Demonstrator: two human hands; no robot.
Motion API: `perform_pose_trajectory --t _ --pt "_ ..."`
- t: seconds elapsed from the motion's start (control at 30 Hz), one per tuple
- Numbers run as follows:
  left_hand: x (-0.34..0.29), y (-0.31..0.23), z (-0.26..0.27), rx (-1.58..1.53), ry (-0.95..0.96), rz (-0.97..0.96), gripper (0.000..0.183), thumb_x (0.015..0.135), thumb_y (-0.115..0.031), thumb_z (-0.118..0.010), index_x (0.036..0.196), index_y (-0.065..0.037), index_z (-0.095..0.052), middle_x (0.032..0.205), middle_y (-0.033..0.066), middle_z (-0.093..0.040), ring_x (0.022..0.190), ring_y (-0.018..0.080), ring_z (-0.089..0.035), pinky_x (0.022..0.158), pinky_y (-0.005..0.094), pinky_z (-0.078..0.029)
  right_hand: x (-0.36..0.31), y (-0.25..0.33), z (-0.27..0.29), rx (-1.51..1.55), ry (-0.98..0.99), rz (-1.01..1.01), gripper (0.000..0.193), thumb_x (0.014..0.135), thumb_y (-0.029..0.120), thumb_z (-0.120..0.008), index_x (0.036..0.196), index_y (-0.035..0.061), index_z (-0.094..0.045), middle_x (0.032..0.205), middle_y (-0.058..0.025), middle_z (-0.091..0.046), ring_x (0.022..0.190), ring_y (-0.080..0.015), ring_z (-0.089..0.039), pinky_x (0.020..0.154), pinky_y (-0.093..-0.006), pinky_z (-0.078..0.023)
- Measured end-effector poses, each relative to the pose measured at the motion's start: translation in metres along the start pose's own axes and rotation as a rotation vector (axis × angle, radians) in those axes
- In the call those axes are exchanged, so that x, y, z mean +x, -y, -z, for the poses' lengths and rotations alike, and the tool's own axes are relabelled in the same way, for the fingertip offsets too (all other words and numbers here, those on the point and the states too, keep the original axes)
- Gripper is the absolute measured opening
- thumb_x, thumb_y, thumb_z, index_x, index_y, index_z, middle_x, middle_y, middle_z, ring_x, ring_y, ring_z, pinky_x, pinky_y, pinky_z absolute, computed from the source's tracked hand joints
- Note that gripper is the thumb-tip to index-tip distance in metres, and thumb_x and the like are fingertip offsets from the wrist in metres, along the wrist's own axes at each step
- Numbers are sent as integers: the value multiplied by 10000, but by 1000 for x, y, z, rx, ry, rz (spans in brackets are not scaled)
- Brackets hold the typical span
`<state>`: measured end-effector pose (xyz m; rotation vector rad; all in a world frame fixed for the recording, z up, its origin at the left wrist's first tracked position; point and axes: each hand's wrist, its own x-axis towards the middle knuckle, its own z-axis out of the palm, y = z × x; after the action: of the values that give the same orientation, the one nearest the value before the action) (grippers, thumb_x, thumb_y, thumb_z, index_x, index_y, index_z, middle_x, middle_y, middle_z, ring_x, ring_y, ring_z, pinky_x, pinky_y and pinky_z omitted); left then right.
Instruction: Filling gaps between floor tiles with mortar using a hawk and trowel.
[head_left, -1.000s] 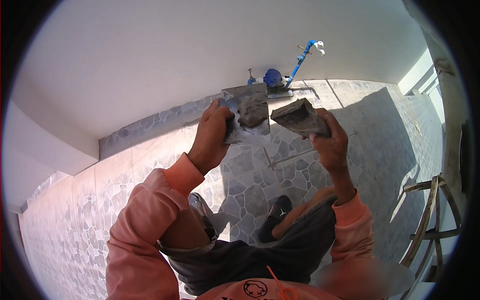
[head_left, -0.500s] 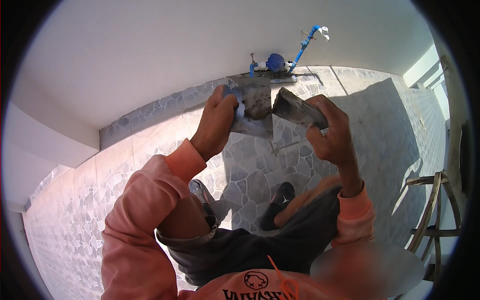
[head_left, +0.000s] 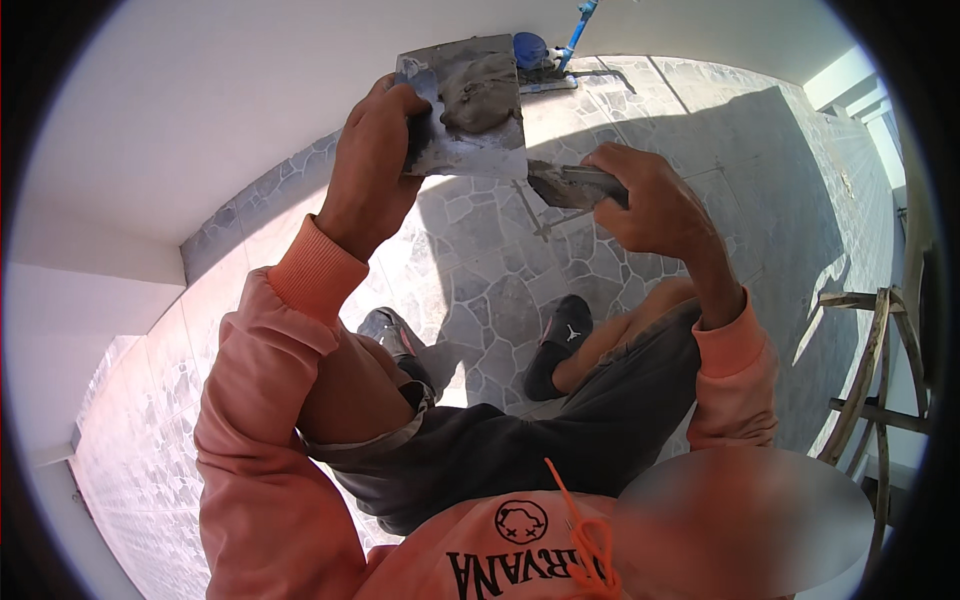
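My left hand grips the left edge of a rectangular metal plate, raised above the floor with its face tilted toward me. A thick lump of wet grey mortar lies on the plate, and thinner smears cover the rest. My right hand is closed around a mortar-caked scraper. Its broad end points left, close to the plate's lower right corner; whether they touch I cannot tell. The scraper's held end is hidden in my fingers.
Beyond the plate, a blue water meter and blue pipe stand by the white wall. Stone-patterned tiles cover the floor around my feet. A wooden stand is at the right.
My left hand has brought the plate up and to the left, its face turned more toward me. The scraper has swung flatter and sits slightly lower beside the plate.
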<state>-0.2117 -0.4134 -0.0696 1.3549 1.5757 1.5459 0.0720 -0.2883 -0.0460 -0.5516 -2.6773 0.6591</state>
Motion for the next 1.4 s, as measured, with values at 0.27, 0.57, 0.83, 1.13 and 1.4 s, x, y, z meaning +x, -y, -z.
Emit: perform_pose_trajectory --t 0.27,0.57,0.83,1.13,1.4 --pt "-8 3 13 375 -19 -187 462 772 11 -814 1157 23 -560 982 142 -676 893 210 -664 796 322 -564 -8 -22 4 21 -61 -157 354 786 117 -631 1125 14 -631 867 -227 -692 706 -308 -649 698 -429 -525" --pt "-7 9 35 510 10 -168 243 871 6 -706 1055 63 -557 937 89 -665 824 123 -599 759 264 -528 -10 -31 -1 20 -72 -93 329 812 123 -610 1126 27 -635 774 -172 -673 629 -216 -606 615 -386 -511" --pt "-9 12 44 610 2 -156 132 922 43 -618 1022 77 -539 903 60 -585 804 97 -494 743 245 -493 -10 -30 -5 7 -53 -69 331 845 99 -578 1163 12 -606 826 -144 -635 687 -184 -554 654 -349 -488" --pt "-9 10 43 736 -3 -234 373 828 -55 -786 1116 89 -597 911 153 -699 787 190 -679 767 289 -571 -5 -25 -4 46 9 -94 324 859 84 -559 1175 30 -604 783 -82 -603 653 -128 -498 600 -304 -446" --pt "-2 13 45 251 -14 -8 140 943 -46 -577 1008 72 -539 896 101 -572 788 146 -506 691 281 -475 -4 -26 -7 -3 -36 -52 330 851 104 -575 1173 40 -606 799 -112 -626 655 -164 -529 622 -334 -470"
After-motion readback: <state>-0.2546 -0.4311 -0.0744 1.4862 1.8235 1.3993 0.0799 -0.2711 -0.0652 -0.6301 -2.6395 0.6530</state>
